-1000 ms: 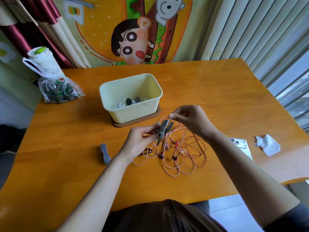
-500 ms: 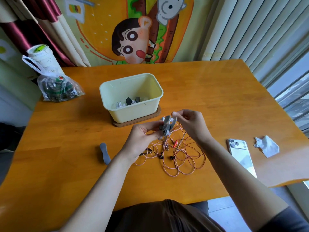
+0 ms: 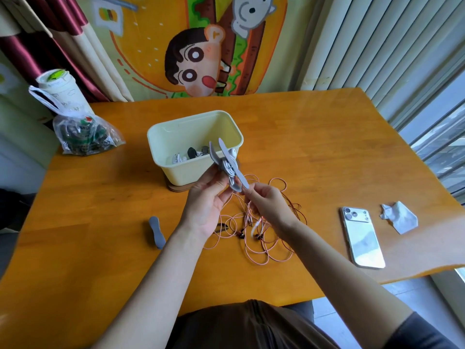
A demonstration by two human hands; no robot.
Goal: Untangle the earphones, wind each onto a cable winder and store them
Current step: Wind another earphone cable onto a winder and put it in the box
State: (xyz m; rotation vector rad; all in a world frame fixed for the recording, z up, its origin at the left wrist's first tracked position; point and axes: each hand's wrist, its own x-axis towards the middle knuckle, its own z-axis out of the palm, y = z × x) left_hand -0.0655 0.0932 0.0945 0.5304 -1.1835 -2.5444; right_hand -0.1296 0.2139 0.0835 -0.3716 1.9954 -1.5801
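A grey cable winder [image 3: 227, 165] with white earphone cable wound round its middle is held up in front of the cream storage box [image 3: 161, 149]. My left hand [image 3: 206, 202] grips its left side from below. My right hand [image 3: 266, 206] pinches the lower tip of one grey flap. The two flaps stand spread apart. Under my hands a pink earphone cable [image 3: 261, 238] lies in tangled loops on the table. A second grey winder [image 3: 157, 232] lies flat to the left of my left forearm. The box holds several wound earphones.
A white phone [image 3: 362, 240] lies face down at the right, with a crumpled tissue [image 3: 400, 217] beyond it. A clear plastic bag [image 3: 83, 137] and a paper cup [image 3: 60, 91] stand at the far left. The table edge runs close to my body.
Both hands have lifted the winder higher and toward the box. My right hand slid from the winder's top down to the lower tip of a flap, and the flaps have spread apart.
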